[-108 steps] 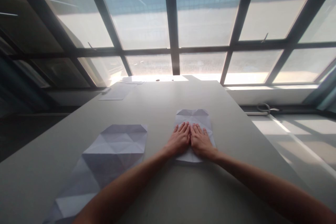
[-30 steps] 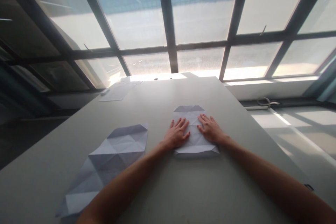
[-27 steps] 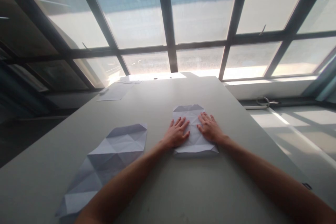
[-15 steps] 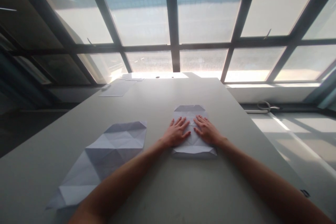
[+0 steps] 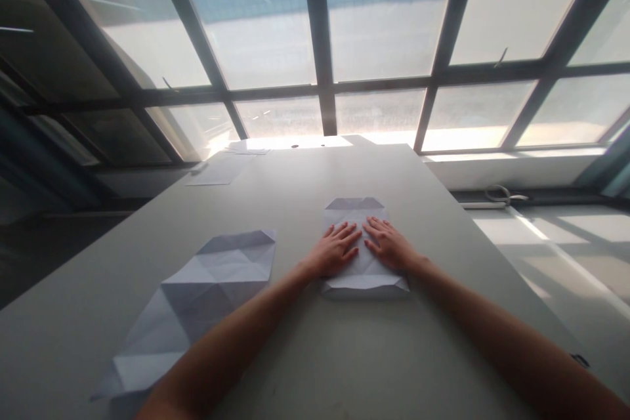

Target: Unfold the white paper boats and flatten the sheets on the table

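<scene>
White table [image 5: 305,354], creased sheet [image 5: 197,305] atop, folded paper [image 5: 367,269] under spread fingers [image 5: 344,236]

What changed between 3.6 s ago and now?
The left hand and right hand, close together before, now lie farther apart with a gap between. The folded white paper now shows slanted far corners and a folded strip along its near edge. Unchanged: both hands on that paper, creased sheet at left, loose sheets at far left.
</scene>
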A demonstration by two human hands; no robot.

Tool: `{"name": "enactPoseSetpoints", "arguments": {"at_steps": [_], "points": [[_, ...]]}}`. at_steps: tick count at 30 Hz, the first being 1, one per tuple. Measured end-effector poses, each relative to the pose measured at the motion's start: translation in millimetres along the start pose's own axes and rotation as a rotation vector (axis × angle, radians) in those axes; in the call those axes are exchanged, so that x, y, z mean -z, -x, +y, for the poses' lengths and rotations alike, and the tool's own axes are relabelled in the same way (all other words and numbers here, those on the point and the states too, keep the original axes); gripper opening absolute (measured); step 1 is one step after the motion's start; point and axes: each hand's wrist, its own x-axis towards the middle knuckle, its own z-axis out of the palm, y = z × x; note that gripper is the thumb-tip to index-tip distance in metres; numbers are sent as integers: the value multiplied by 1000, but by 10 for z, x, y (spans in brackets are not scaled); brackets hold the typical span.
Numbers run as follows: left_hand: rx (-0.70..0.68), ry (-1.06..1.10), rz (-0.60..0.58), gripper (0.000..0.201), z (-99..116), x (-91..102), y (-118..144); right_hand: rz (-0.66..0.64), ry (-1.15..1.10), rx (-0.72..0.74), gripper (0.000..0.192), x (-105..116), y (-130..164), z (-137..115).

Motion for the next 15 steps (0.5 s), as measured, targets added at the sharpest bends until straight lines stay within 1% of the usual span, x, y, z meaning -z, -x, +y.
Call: {"name": "enactPoseSetpoints", "arguments": {"at_steps": [8, 13, 15], "points": [[9, 7, -11, 53, 1, -2, 3, -5, 5, -7, 53, 26, 5, -20], [11, -34, -33, 64, 30, 18, 17, -81, 8, 88, 66, 96, 24, -57], [21, -50, -40, 65, 38, 25, 20, -91, 8, 90, 69, 114, 26, -70]]}}
